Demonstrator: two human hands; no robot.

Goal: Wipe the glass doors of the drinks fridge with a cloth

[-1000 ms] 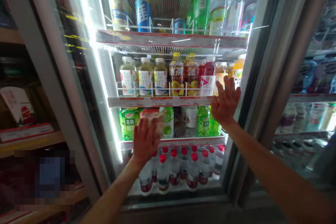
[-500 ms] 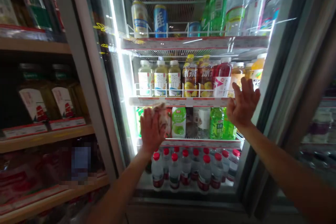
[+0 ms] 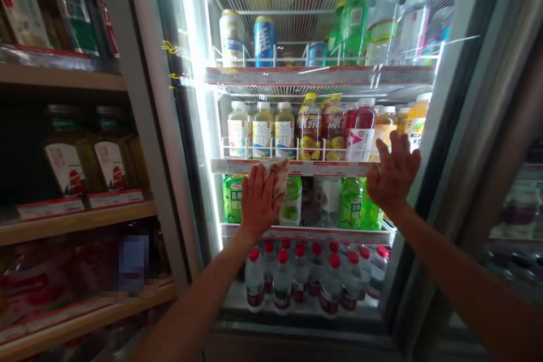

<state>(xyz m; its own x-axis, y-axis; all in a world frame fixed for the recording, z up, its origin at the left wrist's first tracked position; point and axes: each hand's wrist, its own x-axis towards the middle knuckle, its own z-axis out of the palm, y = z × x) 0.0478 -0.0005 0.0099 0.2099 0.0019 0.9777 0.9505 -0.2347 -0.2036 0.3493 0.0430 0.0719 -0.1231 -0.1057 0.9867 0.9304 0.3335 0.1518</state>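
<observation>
My left hand [image 3: 258, 201] presses a light, patterned cloth [image 3: 280, 174] against the glass door [image 3: 172, 102] of a lit drinks fridge. The cloth sticks out past the fingertips and the thumb side, over the front of a green-and-white bottle [image 3: 291, 203]. On the right, my right hand [image 3: 392, 172] lies on or very near the glass, fingers spread and nothing in it. Behind its fingers stand orange juice bottles [image 3: 418, 119] and a red drink bottle [image 3: 362, 127]. Whether the right palm touches the glass I cannot tell.
Inside the fridge are wire-fronted shelves [image 3: 316, 167] with cans and bottles, and red-capped water bottles [image 3: 282, 280] at the bottom. A grey metal door frame [image 3: 148, 113] runs up the left. Beyond it, wooden shelves [image 3: 76, 220] hold large dark bottles.
My left hand has moved up and slightly right with the cloth across the glass. My right hand stays nearly in place. The view has shifted a little.
</observation>
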